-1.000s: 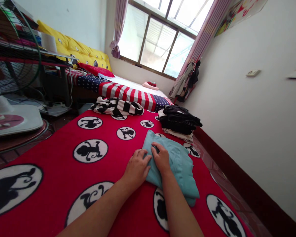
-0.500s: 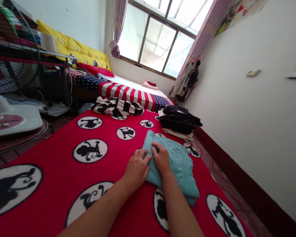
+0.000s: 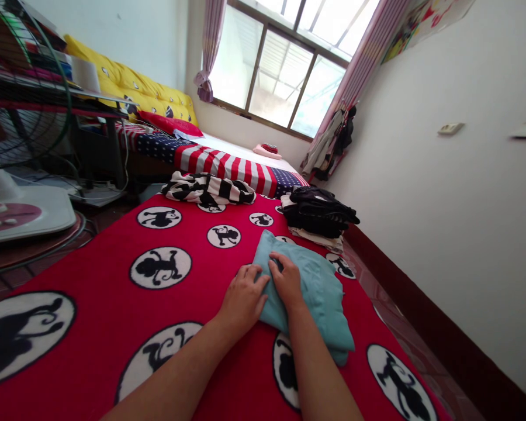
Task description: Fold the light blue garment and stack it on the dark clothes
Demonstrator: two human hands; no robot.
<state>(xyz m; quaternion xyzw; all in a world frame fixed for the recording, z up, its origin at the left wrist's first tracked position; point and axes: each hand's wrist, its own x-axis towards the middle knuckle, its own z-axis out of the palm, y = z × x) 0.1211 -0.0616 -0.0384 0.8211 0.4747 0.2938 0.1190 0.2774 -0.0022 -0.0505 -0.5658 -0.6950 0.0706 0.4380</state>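
A folded teal cloth garment lies on a red blanket. Along its left edge rests my left hand, fingers slightly bent and thumb apart, with its fingertips touching the fabric. On top of the garment, close beside it, my right hand presses down with its fingers loosely bent and a gap between thumb and forefinger. Neither hand appears to grip the fabric, though some fingertips are hidden. What kind of garment it is does not show.
Beyond the teal garment sits a stack of dark folded clothes. A crumpled black-and-white checked cloth lies at the blanket's far end. A fan base stands to the left, and a wall runs along the right.
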